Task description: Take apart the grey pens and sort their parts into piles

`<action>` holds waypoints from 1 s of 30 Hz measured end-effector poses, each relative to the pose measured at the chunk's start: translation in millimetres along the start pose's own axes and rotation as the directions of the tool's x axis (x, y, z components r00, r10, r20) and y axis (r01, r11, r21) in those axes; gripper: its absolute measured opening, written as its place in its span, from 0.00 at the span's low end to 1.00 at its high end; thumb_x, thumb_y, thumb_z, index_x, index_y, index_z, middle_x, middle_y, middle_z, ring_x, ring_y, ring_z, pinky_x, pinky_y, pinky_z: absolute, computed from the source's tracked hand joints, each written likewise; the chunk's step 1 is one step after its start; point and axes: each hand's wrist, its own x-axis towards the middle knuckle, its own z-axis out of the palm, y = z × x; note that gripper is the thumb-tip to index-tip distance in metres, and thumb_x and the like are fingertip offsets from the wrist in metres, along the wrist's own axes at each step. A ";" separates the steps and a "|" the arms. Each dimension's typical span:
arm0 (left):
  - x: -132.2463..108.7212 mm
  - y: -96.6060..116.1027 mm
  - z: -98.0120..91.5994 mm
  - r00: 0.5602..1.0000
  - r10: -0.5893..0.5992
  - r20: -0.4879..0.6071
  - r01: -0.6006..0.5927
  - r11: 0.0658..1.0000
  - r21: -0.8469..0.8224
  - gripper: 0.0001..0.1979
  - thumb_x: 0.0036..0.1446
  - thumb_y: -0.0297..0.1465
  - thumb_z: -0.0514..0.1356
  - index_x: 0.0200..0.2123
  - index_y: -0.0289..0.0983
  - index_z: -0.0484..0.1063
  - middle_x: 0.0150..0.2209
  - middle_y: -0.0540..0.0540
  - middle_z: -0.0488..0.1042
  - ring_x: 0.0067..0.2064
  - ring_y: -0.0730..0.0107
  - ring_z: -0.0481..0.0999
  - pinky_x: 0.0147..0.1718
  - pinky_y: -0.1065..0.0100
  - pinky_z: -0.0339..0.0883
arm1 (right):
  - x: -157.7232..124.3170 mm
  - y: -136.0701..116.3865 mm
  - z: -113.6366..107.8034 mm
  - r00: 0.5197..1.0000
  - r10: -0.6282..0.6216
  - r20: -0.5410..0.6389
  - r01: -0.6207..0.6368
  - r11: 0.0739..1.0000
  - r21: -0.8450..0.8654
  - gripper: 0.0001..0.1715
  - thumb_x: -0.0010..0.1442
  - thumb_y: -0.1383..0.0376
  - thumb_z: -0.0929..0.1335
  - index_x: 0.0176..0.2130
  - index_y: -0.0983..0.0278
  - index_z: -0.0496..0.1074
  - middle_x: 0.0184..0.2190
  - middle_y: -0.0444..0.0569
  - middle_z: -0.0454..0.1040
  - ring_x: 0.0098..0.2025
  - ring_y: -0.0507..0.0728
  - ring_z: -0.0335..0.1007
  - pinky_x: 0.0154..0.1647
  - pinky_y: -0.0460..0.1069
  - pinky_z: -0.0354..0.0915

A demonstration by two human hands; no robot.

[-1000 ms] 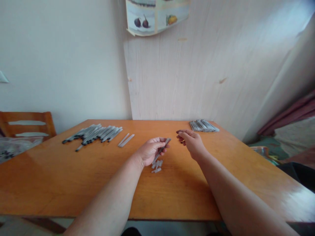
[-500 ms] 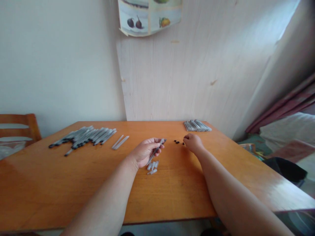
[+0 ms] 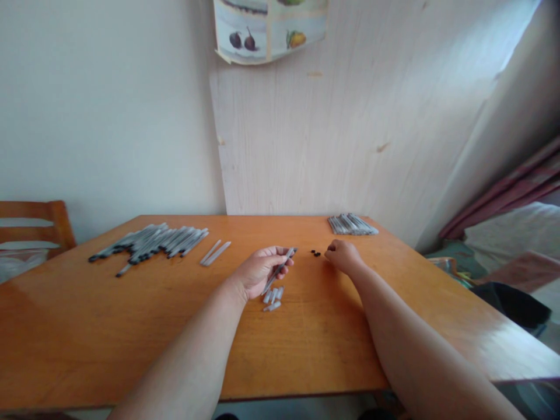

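- At the middle of the tabletop (image 3: 131, 326), the left hand (image 3: 258, 271) gripped a grey barrel (image 3: 280, 269).
- The right hand (image 3: 343, 256) had its fingers (image 3: 331, 249) bunched just beside the small black bits (image 3: 315, 253); couldn't tell if they held one.
- Risk: the bits were tiny and loose, so a sloppy pinch could flick them away.
- Risk: short grey pieces (image 3: 272, 297) lay just under the left hand; lowering it could scatter them.

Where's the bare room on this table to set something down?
Bare: the near left of the table, nearer than the pen pile, and the right side, nearer than the bundle. Crowded: between the left hand, holding a pen, and right hand, with black bits and grey pieces.
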 end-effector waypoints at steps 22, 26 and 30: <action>-3.1 -2.3 0.0 0.996 -0.018 0.082 0.015 0.999 0.042 0.13 0.53 0.28 0.62 0.43 0.34 0.72 0.34 0.45 0.73 0.27 0.79 0.68 0.26 0.75 0.61 | -52.9 -64.5 -21.9 0.934 -0.340 0.112 -0.014 0.279 0.960 0.12 0.50 0.59 0.72 0.30 0.66 0.73 0.27 0.47 0.74 0.26 0.49 0.65 0.28 0.46 0.60; -3.6 -1.7 0.7 0.997 -0.035 0.072 0.032 0.999 0.044 0.13 0.52 0.28 0.63 0.42 0.34 0.72 0.34 0.45 0.73 0.26 0.78 0.68 0.25 0.75 0.62 | -52.6 -64.8 -21.2 0.930 -0.351 0.109 0.011 0.322 0.947 0.12 0.51 0.59 0.72 0.30 0.66 0.73 0.26 0.46 0.73 0.25 0.49 0.63 0.26 0.46 0.59; -4.2 -1.1 1.1 0.997 -0.041 0.073 0.038 0.998 0.044 0.13 0.52 0.28 0.63 0.42 0.34 0.73 0.34 0.44 0.73 0.27 0.78 0.67 0.25 0.75 0.62 | -53.3 -65.9 -22.6 0.926 -0.358 0.122 0.007 0.340 0.941 0.12 0.51 0.59 0.72 0.30 0.66 0.73 0.25 0.45 0.72 0.25 0.49 0.63 0.27 0.46 0.60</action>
